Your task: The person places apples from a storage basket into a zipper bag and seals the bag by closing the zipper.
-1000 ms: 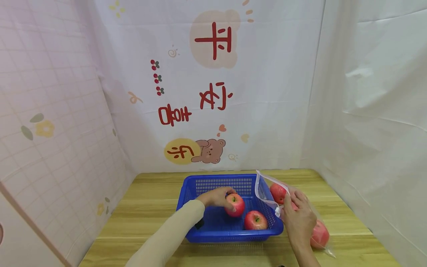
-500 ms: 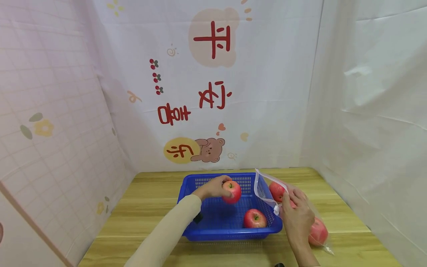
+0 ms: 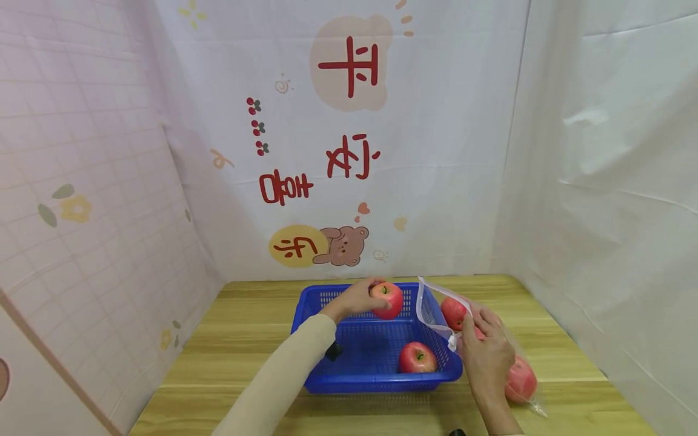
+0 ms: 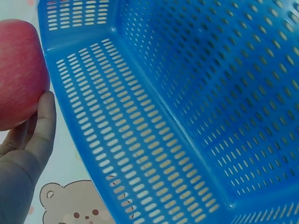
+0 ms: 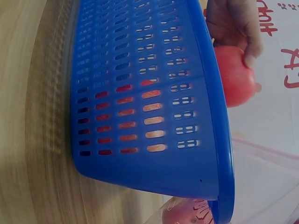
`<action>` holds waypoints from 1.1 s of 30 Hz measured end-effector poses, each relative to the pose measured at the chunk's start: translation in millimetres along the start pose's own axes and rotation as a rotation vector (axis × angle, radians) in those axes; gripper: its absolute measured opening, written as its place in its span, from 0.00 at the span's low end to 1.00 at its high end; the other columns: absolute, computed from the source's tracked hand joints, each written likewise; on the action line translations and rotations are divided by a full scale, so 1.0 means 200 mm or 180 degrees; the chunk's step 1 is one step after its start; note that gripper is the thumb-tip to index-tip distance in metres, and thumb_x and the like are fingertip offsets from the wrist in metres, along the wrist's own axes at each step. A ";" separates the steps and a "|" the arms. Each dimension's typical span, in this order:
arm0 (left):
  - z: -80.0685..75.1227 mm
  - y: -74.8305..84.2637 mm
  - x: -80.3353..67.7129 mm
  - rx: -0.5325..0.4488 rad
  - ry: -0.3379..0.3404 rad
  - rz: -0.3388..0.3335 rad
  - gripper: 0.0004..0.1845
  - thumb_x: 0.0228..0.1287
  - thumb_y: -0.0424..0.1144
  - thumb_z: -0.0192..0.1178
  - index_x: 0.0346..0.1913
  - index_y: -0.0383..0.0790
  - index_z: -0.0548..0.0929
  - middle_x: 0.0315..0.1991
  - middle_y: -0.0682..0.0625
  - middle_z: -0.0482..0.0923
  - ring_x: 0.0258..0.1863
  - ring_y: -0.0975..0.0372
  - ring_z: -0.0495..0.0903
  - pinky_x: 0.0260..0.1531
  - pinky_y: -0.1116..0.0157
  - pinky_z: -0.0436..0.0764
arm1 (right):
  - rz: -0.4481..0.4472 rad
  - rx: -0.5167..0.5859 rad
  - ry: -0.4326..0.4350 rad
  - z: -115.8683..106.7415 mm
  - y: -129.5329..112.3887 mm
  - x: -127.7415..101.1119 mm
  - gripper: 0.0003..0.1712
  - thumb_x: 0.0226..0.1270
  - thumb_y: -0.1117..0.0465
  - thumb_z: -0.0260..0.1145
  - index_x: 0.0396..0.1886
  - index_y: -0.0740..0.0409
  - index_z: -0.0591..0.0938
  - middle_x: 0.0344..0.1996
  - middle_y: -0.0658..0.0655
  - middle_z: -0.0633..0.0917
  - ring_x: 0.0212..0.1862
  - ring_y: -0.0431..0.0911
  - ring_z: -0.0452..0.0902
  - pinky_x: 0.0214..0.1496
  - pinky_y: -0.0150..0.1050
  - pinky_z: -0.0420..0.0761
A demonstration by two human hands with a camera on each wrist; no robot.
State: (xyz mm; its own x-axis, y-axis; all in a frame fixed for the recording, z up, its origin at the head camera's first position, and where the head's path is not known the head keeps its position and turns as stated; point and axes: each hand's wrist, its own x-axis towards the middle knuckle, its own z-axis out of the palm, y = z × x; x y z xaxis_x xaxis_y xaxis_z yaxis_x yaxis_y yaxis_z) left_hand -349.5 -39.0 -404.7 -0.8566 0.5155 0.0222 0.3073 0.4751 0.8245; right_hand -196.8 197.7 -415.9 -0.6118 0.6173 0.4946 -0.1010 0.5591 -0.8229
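My left hand (image 3: pixel 355 298) grips a red apple (image 3: pixel 388 301) above the back part of a blue plastic basket (image 3: pixel 382 383). In the left wrist view this apple (image 4: pixel 21 74) is beside the basket's rim, with my fingers (image 4: pixel 44 123) against its side. Another apple (image 3: pixel 418 358) lies in the basket's front right corner. My right hand (image 3: pixel 488 351) pinches the edge of a clear zip bag (image 3: pixel 431 324), whose mouth gapes toward the basket. Several apples are inside the bag, including one apple (image 3: pixel 520 380) near its bottom; my right hand partly covers them.
The basket and bag rest on a wood-grain table (image 3: pixel 245 321). White printed cloth (image 3: pixel 436 181) hangs behind and at both sides. A small black object (image 3: pixel 457 432) shows at the front edge of view.
My left hand has raised the apple from low in the basket to about the height of its back rim. My right hand stays at the bag with little movement.
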 end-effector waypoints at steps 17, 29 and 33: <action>0.09 0.16 0.02 -0.0717 0.0187 0.0105 0.36 0.57 0.45 0.70 0.68 0.43 0.71 0.54 0.48 0.77 0.51 0.58 0.77 0.51 0.58 0.79 | -0.0108 -0.0018 0.0023 0.00 0.00 -0.01 0.19 0.68 0.56 0.66 0.49 0.68 0.86 0.55 0.65 0.83 0.60 0.63 0.76 0.59 0.59 0.73; 0.25 0.26 0.04 -0.0885 0.0236 0.0084 0.34 0.57 0.46 0.70 0.65 0.43 0.73 0.52 0.49 0.78 0.48 0.59 0.78 0.50 0.58 0.80 | -0.0072 -0.0027 -0.0008 0.00 -0.01 -0.01 0.20 0.69 0.55 0.66 0.50 0.68 0.85 0.56 0.64 0.82 0.60 0.63 0.75 0.59 0.60 0.73; 0.30 0.29 0.05 -0.0878 0.0273 0.0073 0.35 0.56 0.46 0.71 0.66 0.42 0.73 0.52 0.50 0.78 0.48 0.59 0.78 0.49 0.58 0.81 | -0.0122 -0.0045 0.0022 0.00 -0.01 -0.01 0.20 0.69 0.56 0.66 0.50 0.68 0.85 0.55 0.66 0.82 0.59 0.64 0.76 0.59 0.60 0.72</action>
State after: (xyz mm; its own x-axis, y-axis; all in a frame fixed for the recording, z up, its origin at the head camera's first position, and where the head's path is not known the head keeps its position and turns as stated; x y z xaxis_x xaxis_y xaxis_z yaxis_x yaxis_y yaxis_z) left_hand -315.1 36.4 -390.6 -0.8862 0.4562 0.0807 0.2128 0.2460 0.9456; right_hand -195.1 195.7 -414.6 -0.6022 0.5992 0.5275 -0.1130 0.5901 -0.7994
